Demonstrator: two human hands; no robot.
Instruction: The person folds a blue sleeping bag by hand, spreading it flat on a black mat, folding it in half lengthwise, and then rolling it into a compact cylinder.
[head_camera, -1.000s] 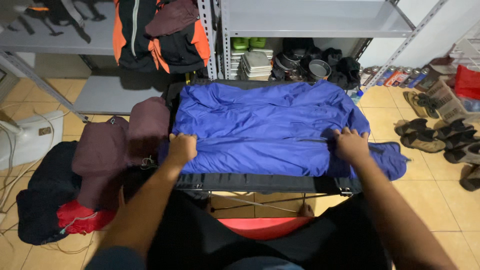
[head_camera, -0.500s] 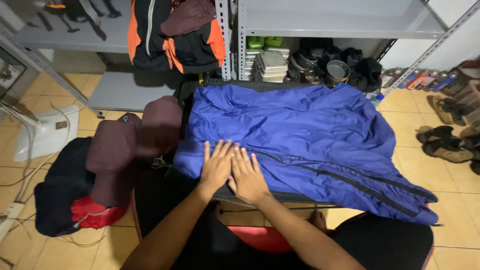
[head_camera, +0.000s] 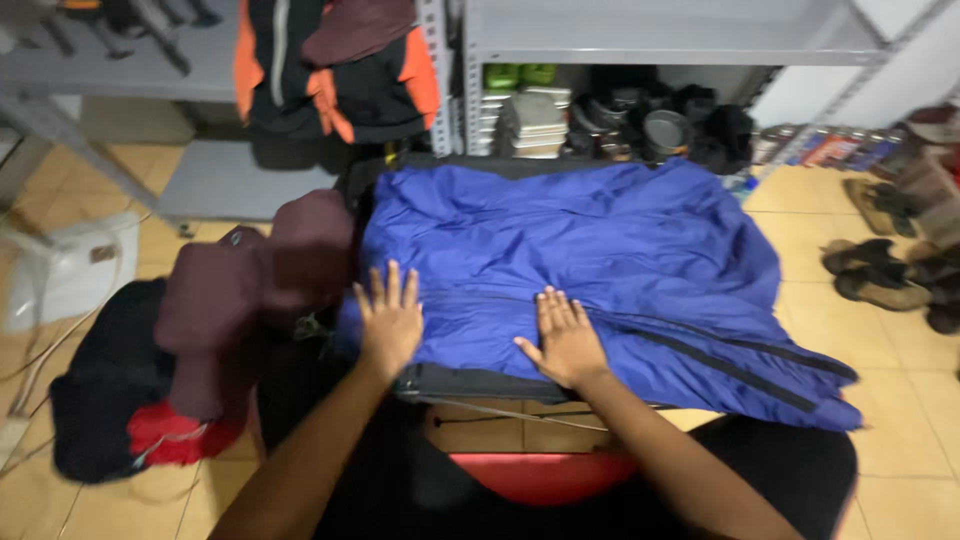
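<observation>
Flat now: left hand (head_camera: 388, 322), right hand (head_camera: 567, 340) palms-down on blue jacket (head_camera: 590, 250).

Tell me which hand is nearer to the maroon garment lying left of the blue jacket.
Left. The left hand lies flat on the blue jacket's left edge, right beside the maroon garment. The right hand rests farther right, near the jacket's middle.

we see a plain royal-blue jacket (head_camera: 590, 250) with a dark zip line. left of the jacket lies a maroon garment (head_camera: 240, 290), then a black one with a red patch (head_camera: 120, 410). behind the jacket hangs a black-and-orange jacket (head_camera: 330, 70). the floor (head_camera: 900, 370) is yellowish tile.
</observation>
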